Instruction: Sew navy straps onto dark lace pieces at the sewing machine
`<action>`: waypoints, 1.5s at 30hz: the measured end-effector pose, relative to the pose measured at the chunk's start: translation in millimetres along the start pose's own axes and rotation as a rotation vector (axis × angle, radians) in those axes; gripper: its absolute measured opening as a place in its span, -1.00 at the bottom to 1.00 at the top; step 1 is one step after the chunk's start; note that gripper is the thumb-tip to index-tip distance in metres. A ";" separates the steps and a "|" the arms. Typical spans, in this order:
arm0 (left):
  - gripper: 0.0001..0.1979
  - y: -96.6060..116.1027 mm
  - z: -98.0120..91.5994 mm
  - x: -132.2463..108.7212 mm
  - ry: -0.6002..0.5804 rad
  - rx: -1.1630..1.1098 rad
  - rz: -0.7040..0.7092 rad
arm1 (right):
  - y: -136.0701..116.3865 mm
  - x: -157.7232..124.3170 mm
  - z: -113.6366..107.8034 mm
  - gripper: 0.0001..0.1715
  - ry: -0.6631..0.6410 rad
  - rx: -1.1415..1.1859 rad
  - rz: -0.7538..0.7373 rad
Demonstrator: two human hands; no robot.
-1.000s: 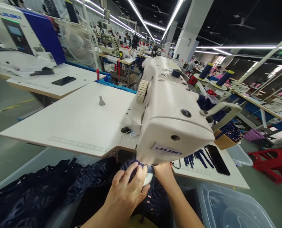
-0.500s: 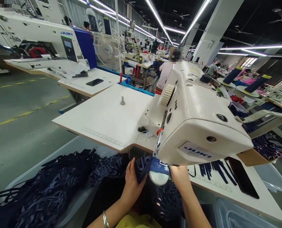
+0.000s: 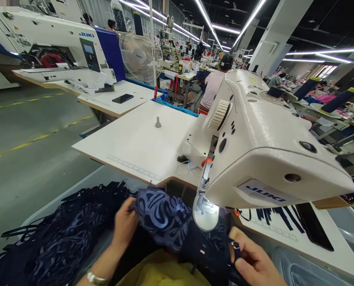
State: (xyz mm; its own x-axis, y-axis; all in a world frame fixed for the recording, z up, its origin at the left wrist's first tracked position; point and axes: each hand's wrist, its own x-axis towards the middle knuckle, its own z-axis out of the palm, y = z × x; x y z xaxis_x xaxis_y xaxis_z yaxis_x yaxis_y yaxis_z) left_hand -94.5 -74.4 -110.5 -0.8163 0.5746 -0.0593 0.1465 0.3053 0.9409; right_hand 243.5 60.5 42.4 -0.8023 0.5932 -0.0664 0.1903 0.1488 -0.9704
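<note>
A navy lace bra [image 3: 162,212] hangs between my hands below the sewing machine [image 3: 263,163], in front of my body. My left hand [image 3: 125,224] is closed on the outer edge of the patterned cup at the left. On the other side, my right hand [image 3: 254,258] pinches a narrow navy strap [image 3: 235,245] with a small metal ring or slider on it. The machine's rounded, lit arm end [image 3: 206,216] stands just behind the bra, between my hands. Whether the fabric touches it, I cannot tell.
A clear bin heaped with navy lace pieces [image 3: 64,234] is at my left. Cut navy straps [image 3: 279,217] and a dark phone [image 3: 314,226] lie on the right table. A peg [image 3: 158,122] stands on the white tabletop [image 3: 135,143]. Ahead sits a person [image 3: 214,85].
The navy band has come off the machine's arm end. My hands have spread apart, left hand leftward and right hand down and right, stretching the bra between them.
</note>
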 end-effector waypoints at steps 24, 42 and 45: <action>-0.62 -93.5 -7.2 67.7 -0.383 1.150 0.154 | 240.3 -5.0 43.3 -0.54 0.320 -0.997 0.138; -0.65 -42.2 -156.6 0.5 0.103 1.658 -0.021 | 255.4 -1.7 28.6 -0.16 0.541 -1.218 0.112; -0.66 -95.5 -135.9 -41.7 -0.013 1.636 -0.170 | 242.9 0.0 24.1 -0.26 0.455 -1.192 0.089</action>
State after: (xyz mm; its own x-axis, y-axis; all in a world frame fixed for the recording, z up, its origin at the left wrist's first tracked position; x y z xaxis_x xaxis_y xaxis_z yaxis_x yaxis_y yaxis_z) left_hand -150.4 -230.7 -152.6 -0.8805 0.4559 -0.1297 0.4667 0.7856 -0.4062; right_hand 276.0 77.5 -198.9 -0.5401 0.8189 0.1943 0.8101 0.5684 -0.1437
